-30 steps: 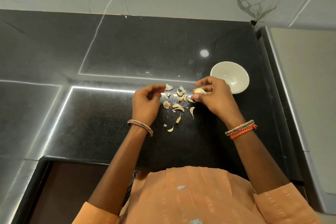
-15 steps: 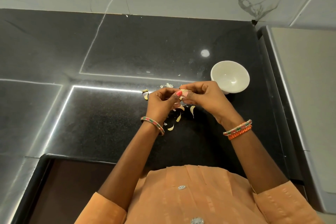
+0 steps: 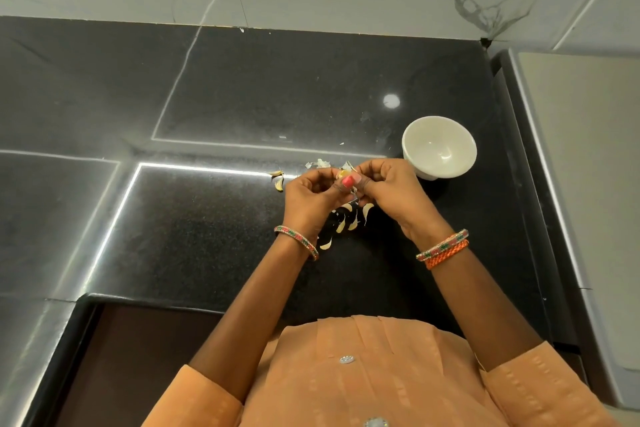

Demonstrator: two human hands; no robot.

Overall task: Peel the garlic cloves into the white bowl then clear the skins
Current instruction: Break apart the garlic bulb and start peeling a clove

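Left hand point(image 3: 308, 196) and right hand point(image 3: 388, 189) both pinching garlic clove point(image 3: 345, 173) above tabletop point(image 3: 214, 218), beside bowl point(image 3: 439, 149). Risk: slick clove slipping out, landing among skins point(image 3: 346, 218).

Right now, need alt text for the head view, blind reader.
Seen from above, a person's left hand and right hand together pinch a garlic clove over a black countertop. An empty white bowl stands just right of the hands, and loose cloves and skins lie scattered beneath them.
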